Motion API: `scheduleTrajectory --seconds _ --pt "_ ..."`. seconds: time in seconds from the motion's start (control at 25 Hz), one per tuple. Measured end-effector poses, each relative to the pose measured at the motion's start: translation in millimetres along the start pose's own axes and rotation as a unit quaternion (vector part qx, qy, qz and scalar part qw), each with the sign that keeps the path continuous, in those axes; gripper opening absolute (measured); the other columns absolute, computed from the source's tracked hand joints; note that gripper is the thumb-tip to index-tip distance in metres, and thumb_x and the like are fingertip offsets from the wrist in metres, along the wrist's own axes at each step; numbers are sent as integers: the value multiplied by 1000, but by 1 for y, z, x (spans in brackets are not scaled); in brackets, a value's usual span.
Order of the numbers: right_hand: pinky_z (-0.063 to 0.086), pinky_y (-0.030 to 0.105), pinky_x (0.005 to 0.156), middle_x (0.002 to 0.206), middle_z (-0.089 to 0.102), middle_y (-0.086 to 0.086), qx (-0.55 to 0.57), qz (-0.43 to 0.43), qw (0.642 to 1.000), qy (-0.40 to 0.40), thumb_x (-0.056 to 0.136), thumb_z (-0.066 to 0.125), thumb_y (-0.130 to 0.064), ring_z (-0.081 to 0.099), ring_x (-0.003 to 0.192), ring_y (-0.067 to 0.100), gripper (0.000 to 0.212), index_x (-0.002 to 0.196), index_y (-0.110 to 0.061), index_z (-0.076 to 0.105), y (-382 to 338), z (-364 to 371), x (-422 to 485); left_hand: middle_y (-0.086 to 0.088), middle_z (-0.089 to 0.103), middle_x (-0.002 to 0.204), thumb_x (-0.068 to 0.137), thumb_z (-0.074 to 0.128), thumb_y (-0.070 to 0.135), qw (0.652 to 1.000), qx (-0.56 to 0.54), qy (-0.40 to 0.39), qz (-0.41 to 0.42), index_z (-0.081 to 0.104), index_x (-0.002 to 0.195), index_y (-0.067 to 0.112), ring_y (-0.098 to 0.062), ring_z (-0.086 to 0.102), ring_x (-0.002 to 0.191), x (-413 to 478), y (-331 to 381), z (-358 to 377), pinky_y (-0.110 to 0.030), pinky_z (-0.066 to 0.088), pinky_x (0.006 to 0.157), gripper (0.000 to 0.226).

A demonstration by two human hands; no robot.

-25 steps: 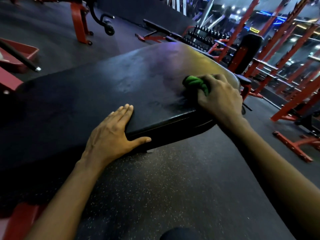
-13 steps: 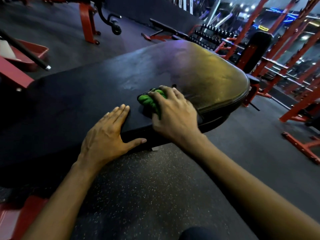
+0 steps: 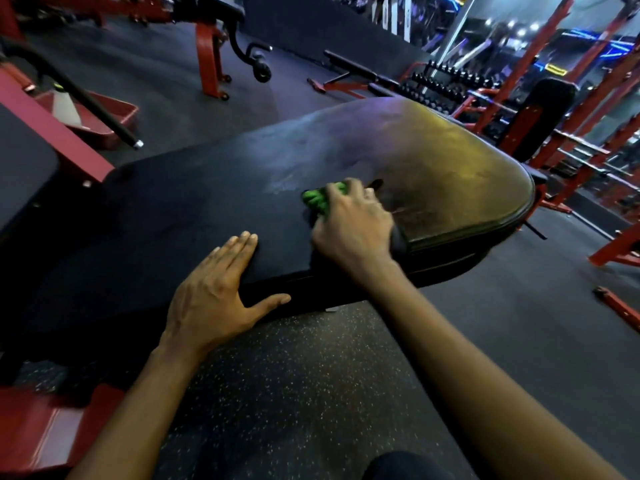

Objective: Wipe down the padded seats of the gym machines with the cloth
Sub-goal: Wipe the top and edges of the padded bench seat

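Pressure matters here: the right hand clenches the bunched green cloth against the black bench pad, near its front edge and about midway along. The left hand lies flat on the pad's near edge, fingers straight and thumb down the side. It holds nothing and only braces. To wipe well, I judge the cloth should be spread wider under the palm and the strokes overlapped. They should run through the pale smears beside the cloth and out to the rounded end, then over the strip the left hand covers.
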State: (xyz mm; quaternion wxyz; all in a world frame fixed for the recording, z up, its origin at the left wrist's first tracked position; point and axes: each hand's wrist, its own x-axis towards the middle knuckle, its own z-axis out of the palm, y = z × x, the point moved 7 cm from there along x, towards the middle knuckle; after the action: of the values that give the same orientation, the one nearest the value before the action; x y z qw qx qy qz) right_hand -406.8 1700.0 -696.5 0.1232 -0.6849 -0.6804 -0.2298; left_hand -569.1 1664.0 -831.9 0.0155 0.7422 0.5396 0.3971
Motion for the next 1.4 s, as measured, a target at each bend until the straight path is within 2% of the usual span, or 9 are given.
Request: scheduleTrajectory --seconds 0.12,0.2,0.4,0.56,0.76,0.88,1.12,1.24,1.4 --pt "49 41 89 136 50 4 29 -103 993 -41 84 59 -31 50 125 34 43 126 -27 58 -34 5 -16 -2 41 156 78 49 85 1000 3 18 -1 41 151 14 -14 39 143 -1 2 1 -34 31 119 103" --pt "50 40 89 141 47 0 47 -113 991 -58 85 60 -31 51 125 31 48 133 -33 56 -15 -9 -12 -2 42 156 78 51 84 1000 2 21 1 42 151 14 -14 39 143 -1 2 0 -35 32 119 102" --pt "48 41 90 142 48 -1 39 43 998 -7 87 58 -28 56 118 34 45 131 -37 59 76 -47 3 -1 40 156 77 50 85 1000 4 14 -4 41 152 15 -13 38 143 -1 3 -2 -33 30 119 103" --pt "48 40 86 135 52 5 8 75 997 27 84 58 -27 57 113 36 37 120 -24 63 39 -25 -3 0 33 160 75 43 90 1000 -13 -18 -1 35 155 15 -11 29 147 0 -4 -1 -33 25 122 110" --pt "48 41 88 130 53 4 58 -81 995 -21 79 60 -30 53 118 34 42 120 -26 61 -81 21 -38 -4 31 161 69 33 98 999 -15 -42 -32 33 155 10 -14 27 149 -13 -45 -4 -37 23 123 123" --pt "49 42 91 141 47 0 67 -157 984 -51 82 63 -30 48 125 32 50 132 -33 56 -88 16 -46 -5 37 158 72 39 94 999 -9 -19 -23 38 152 9 -15 32 146 -17 -46 -6 -36 26 121 117" --pt "47 43 92 138 50 0 54 7 998 -32 84 59 -31 56 118 34 45 128 -35 60 24 -18 -3 -2 37 158 75 41 90 1000 5 0 -22 37 153 13 -13 33 146 -19 -43 -8 -34 27 121 110" --pt "48 40 88 133 52 3 28 21 999 10 81 58 -34 56 115 35 38 118 -26 62 -14 -2 -17 -1 38 158 75 44 89 1000 9 8 -24 39 152 13 -13 34 146 -19 -43 -7 -34 27 120 108" --pt "50 47 95 136 51 6 88 -99 991 -35 79 59 -30 49 125 39 44 123 -24 61 -108 32 -49 -11 47 151 74 49 78 1000 -22 7 -18 50 144 5 -22 43 141 -18 -49 -4 -36 30 119 101"
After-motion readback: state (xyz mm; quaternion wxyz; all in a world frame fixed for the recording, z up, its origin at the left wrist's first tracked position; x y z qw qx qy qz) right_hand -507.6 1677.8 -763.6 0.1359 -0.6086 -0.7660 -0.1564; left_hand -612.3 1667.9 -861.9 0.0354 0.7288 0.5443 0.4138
